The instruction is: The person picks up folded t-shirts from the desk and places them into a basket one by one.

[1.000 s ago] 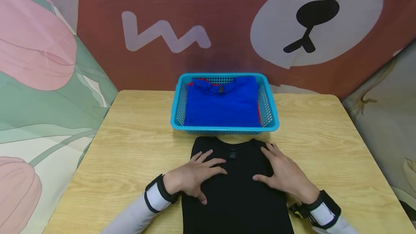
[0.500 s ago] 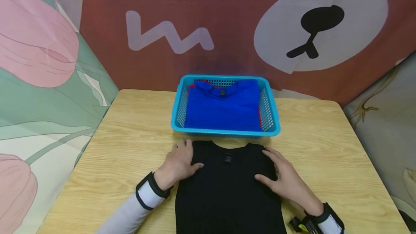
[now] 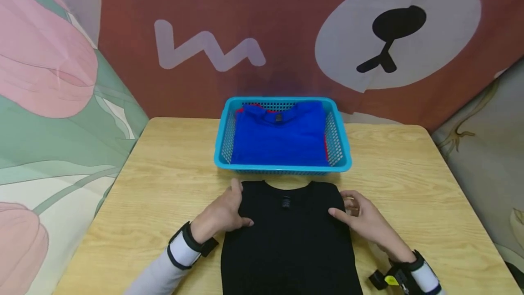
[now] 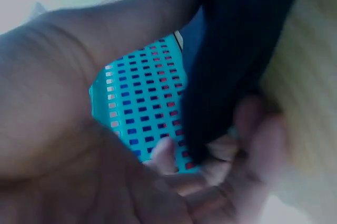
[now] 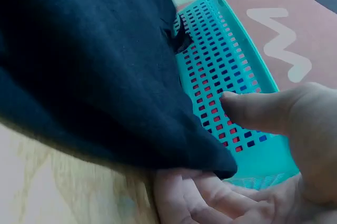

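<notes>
A folded black T-shirt [image 3: 288, 240] lies flat on the table, its neckline and small label facing the basket. My left hand [image 3: 221, 211] holds its left shoulder edge: in the left wrist view the thumb [image 4: 174, 5] touches the cloth and the curled fingers [image 4: 263, 139] lie at its underside. At the opposite shoulder is my right hand [image 3: 366, 222]. In the right wrist view, its fingers [image 5: 210, 195] reach under the shirt's edge, while the thumb [image 5: 258, 110] stands apart from the cloth.
A blue plastic basket [image 3: 282, 168] stands just beyond the shirt at the back of the table [image 3: 176, 163]. Inside it lies a folded blue shirt [image 3: 282, 140], with red cloth showing beneath. A printed curtain [image 3: 286, 22] hangs behind the table.
My left hand has moved from lying spread on the shirt to its left edge. The right hand has slid outward to the right edge, its fingers now curling under.
</notes>
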The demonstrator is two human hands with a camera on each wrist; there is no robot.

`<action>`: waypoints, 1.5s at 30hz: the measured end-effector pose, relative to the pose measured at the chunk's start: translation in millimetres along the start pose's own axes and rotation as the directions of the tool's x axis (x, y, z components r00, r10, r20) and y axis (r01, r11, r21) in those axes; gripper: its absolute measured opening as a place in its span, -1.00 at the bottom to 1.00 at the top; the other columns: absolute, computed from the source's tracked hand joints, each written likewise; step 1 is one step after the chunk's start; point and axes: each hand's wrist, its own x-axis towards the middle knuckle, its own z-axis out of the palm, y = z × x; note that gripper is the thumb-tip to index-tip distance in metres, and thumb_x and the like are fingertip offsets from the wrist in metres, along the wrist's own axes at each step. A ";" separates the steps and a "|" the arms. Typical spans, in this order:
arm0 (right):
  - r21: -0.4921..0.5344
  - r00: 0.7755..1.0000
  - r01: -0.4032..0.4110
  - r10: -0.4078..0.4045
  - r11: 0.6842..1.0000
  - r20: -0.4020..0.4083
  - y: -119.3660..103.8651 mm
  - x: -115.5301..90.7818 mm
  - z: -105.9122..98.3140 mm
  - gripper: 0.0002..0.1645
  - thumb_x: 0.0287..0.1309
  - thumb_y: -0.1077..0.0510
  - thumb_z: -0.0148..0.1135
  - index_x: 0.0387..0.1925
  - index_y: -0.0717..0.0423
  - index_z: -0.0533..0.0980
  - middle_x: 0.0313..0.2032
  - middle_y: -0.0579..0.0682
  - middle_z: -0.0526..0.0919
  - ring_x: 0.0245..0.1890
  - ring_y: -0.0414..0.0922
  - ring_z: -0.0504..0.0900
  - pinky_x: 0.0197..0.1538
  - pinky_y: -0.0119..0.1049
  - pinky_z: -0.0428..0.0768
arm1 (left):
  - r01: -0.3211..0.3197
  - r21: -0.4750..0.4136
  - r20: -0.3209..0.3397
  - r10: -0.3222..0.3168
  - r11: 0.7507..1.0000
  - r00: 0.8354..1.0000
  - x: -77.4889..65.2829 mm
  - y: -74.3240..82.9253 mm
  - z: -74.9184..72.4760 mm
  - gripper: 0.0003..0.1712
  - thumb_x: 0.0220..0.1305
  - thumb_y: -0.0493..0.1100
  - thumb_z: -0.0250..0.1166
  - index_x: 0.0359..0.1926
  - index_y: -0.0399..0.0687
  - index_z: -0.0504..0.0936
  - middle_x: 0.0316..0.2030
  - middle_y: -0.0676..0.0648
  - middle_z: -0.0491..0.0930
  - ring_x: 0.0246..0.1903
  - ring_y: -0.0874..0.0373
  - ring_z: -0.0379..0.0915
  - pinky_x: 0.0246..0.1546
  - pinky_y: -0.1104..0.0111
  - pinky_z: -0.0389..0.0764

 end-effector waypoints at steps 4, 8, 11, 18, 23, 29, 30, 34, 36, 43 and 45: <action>0.079 0.993 -0.029 0.019 0.996 0.118 2.4 3.5 -2.9 -0.20 0.22 -0.26 0.27 0.27 0.21 0.40 -0.01 0.07 0.72 0.00 -0.03 0.67 -0.01 -0.16 0.64 | -0.060 -0.125 -0.026 0.057 0.990 0.998 -2.5 -3.6 3.8 -0.06 0.02 -0.12 0.56 0.21 -0.14 0.07 0.04 -0.31 0.48 0.06 -0.04 0.49 0.08 0.09 0.54; 0.210 0.953 -0.007 -0.057 0.978 0.299 9.6 4.9 -3.9 -0.37 0.32 -0.12 0.23 0.21 0.26 0.48 -0.15 0.10 0.78 -0.16 -0.06 0.75 -0.12 -0.25 0.67 | -0.064 -0.263 -0.030 0.058 0.963 0.998 -9.9 -15.7 6.6 0.00 0.04 -0.13 0.55 0.30 -0.16 0.03 0.22 -0.36 0.41 0.25 -0.13 0.39 0.23 -0.02 0.45; 0.272 0.906 -0.007 -0.109 0.962 0.410 16.1 1.9 -3.6 -0.48 0.36 -0.02 0.19 0.13 0.31 0.52 -0.20 0.16 0.79 -0.24 0.00 0.78 -0.21 -0.19 0.72 | -0.025 -0.417 0.016 0.035 0.908 0.999 -18.7 -28.5 7.4 0.07 0.06 -0.11 0.54 0.37 -0.13 -0.02 0.24 -0.31 0.40 0.02 -0.11 0.54 0.00 0.05 0.58; 0.293 0.883 -0.025 -0.116 0.956 0.455 21.3 -3.7 -2.4 -0.56 0.37 0.00 0.18 0.01 0.32 0.55 -0.27 0.19 0.78 -0.37 0.07 0.78 -0.38 -0.10 0.72 | 0.102 -0.640 0.099 -0.050 0.761 0.994 -42.1 -42.0 -0.8 0.11 0.12 -0.04 0.49 0.46 -0.16 -0.05 0.32 -0.31 0.30 0.00 0.04 0.58 -0.11 0.23 0.63; 0.258 0.886 0.006 -0.125 0.966 0.446 20.6 -5.0 -2.0 -0.58 0.37 0.00 0.17 -0.03 0.32 0.56 -0.29 0.19 0.78 -0.41 0.03 0.78 -0.42 -0.13 0.71 | 0.134 -0.625 0.146 -0.053 0.769 0.988 -53.2 -43.0 -0.7 0.00 0.18 -0.03 0.45 0.43 -0.27 0.06 0.22 -0.26 0.42 0.04 0.04 0.53 -0.05 0.22 0.62; 0.293 0.883 -0.019 -0.121 0.956 0.453 19.4 -9.9 0.6 -0.57 0.39 0.01 0.16 -0.01 0.33 0.54 -0.28 0.20 0.78 -0.38 0.04 0.78 -0.40 -0.13 0.72 | 0.115 -0.638 0.239 0.053 0.762 0.970 -52.7 -43.5 7.9 -0.30 0.33 -0.03 0.32 0.29 -0.40 0.33 -0.05 -0.12 0.69 -0.12 0.09 0.67 -0.10 0.28 0.66; 0.296 0.882 -0.013 -0.129 0.955 0.454 19.3 -10.4 1.5 -0.57 0.39 0.01 0.15 0.00 0.34 0.53 -0.28 0.21 0.78 -0.38 0.05 0.78 -0.40 -0.13 0.72 | 0.107 -0.637 0.245 0.069 0.763 0.967 -51.8 -43.1 9.5 -0.36 0.34 -0.02 0.30 0.25 -0.37 0.39 -0.09 -0.11 0.72 -0.15 0.10 0.69 -0.13 0.30 0.66; 0.312 0.874 0.027 -0.174 0.950 0.454 18.5 -11.1 6.2 -0.55 0.43 0.03 0.10 0.07 0.36 0.50 -0.23 0.22 0.77 -0.34 0.04 0.79 -0.34 -0.15 0.73 | 0.042 -0.580 0.233 0.117 0.813 0.966 -47.8 -41.7 14.8 -0.52 0.39 0.03 0.25 0.16 -0.18 0.54 -0.19 -0.04 0.76 -0.22 0.14 0.70 -0.17 0.33 0.66; 0.319 0.869 0.051 -0.199 0.946 0.452 18.3 -11.3 9.4 -0.53 0.44 0.04 0.07 0.13 0.36 0.47 -0.18 0.21 0.77 -0.29 0.03 0.79 -0.26 -0.17 0.73 | 0.001 -0.526 0.213 0.131 0.850 0.968 -46.3 -42.0 17.0 -0.53 0.40 0.07 0.22 0.20 -0.06 0.54 -0.13 0.02 0.74 -0.15 0.18 0.68 -0.10 0.32 0.65; 0.357 0.868 0.046 -0.214 0.933 0.448 13.1 -18.2 7.4 -0.50 0.47 0.03 0.03 0.25 0.28 0.41 -0.11 0.19 0.76 -0.22 0.11 0.77 -0.27 -0.03 0.73 | -0.119 -0.487 0.146 0.214 0.865 0.966 -47.6 -41.6 23.9 -0.37 0.51 0.07 0.05 0.49 0.09 0.16 0.31 0.07 0.49 0.31 0.12 0.41 0.31 0.10 0.44; 0.391 0.867 0.022 -0.212 0.920 0.451 8.6 -21.3 3.8 -0.51 0.48 0.03 0.01 0.25 0.28 0.41 -0.11 0.23 0.75 -0.21 0.15 0.76 -0.30 0.05 0.72 | -0.145 -0.487 0.118 0.229 0.861 0.966 -49.7 -40.1 23.4 -0.33 0.52 0.08 0.01 0.53 0.11 0.05 0.38 0.08 0.39 0.38 0.11 0.31 0.37 0.07 0.36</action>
